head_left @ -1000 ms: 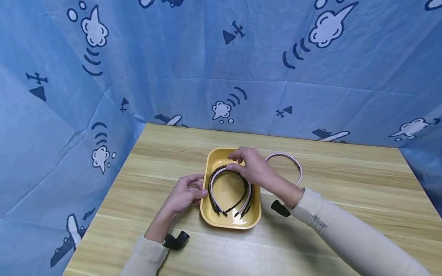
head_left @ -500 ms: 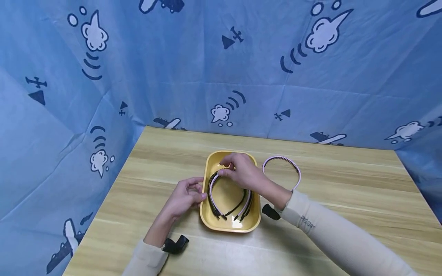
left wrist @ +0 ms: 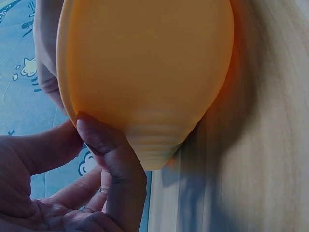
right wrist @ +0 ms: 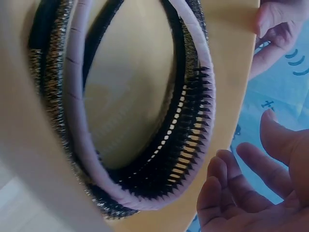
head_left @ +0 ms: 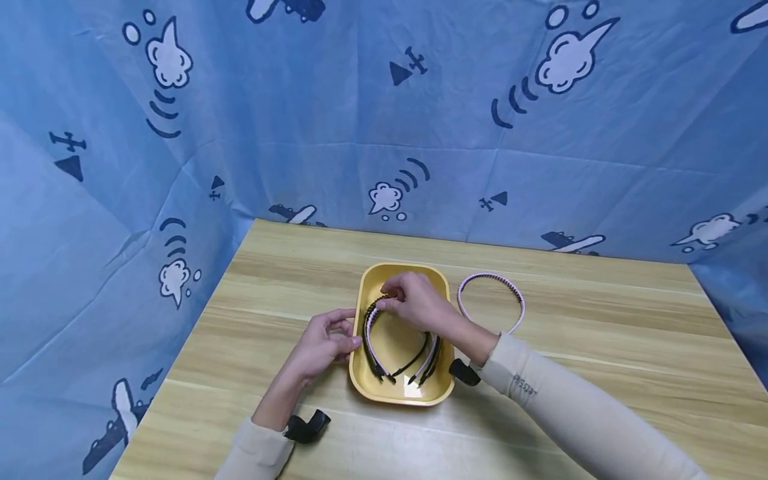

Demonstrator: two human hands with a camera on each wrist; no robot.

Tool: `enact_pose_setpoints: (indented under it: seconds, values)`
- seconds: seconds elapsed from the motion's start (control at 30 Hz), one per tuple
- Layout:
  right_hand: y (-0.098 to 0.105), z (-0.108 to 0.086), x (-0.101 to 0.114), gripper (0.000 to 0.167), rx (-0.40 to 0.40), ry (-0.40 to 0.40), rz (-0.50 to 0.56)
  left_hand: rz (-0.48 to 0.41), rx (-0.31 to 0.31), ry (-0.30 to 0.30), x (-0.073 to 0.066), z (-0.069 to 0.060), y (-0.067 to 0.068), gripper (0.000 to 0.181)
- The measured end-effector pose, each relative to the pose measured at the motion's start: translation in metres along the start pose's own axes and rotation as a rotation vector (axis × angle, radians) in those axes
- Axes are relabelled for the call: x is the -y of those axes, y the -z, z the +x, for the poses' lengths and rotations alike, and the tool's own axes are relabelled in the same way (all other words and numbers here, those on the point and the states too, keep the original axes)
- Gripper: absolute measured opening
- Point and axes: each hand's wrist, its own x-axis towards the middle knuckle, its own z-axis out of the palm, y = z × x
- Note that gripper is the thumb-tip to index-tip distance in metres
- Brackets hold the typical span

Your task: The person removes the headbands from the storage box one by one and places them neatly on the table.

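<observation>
A yellow tray (head_left: 401,400) (left wrist: 149,63) holds several nested headbands, some black and one pink (head_left: 370,339) (right wrist: 210,101). My left hand (head_left: 321,343) (left wrist: 116,169) pinches the tray's left rim between thumb and finger. Over the upper part of the tray is my right hand (head_left: 417,303) (right wrist: 256,179), beside the top of the headbands. In the right wrist view its thumb and bent, relaxed fingers stand apart, with nothing between them. The right hand hides part of the headbands' curve in the head view.
Another pink headband (head_left: 523,303) with dark teeth lies on the wooden table (head_left: 600,313), right of the tray and close to the right forearm. A blue patterned cloth (head_left: 312,87) hangs behind the table and along its left side.
My right hand has moved left over the headbands, toward the tray's upper left. My left hand keeps its hold on the rim, and the headbands show no clear shift.
</observation>
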Motion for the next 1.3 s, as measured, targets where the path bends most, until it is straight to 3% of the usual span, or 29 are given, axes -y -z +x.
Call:
enact_pose_setpoints:
  seconds: [0.4, 0.57, 0.77, 0.97, 1.3]
  values:
    - [-0.01, -0.005, -0.012, 0.022, -0.012, 0.002, -0.05, -0.003, 0.005, 0.001, -0.002, 0.0, -0.001, 0.065]
    - [-0.01, -0.007, -0.009, 0.022, -0.013, 0.001, -0.12, -0.007, 0.003, 0.006, -0.003, -0.001, -0.002, 0.064]
    - [-0.01, -0.004, -0.004, 0.024, 0.05, -0.021, -0.211, -0.016, 0.001, 0.001, -0.002, 0.0, -0.002, 0.063]
    - [-0.011, 0.0, 0.002, 0.024, 0.112, -0.077, -0.234, -0.017, 0.01, 0.004, -0.001, 0.0, 0.0, 0.065]
    - [-0.013, 0.0, -0.001, 0.021, 0.059, -0.088, -0.217, -0.02, 0.021, -0.005, -0.001, 0.0, 0.001, 0.063]
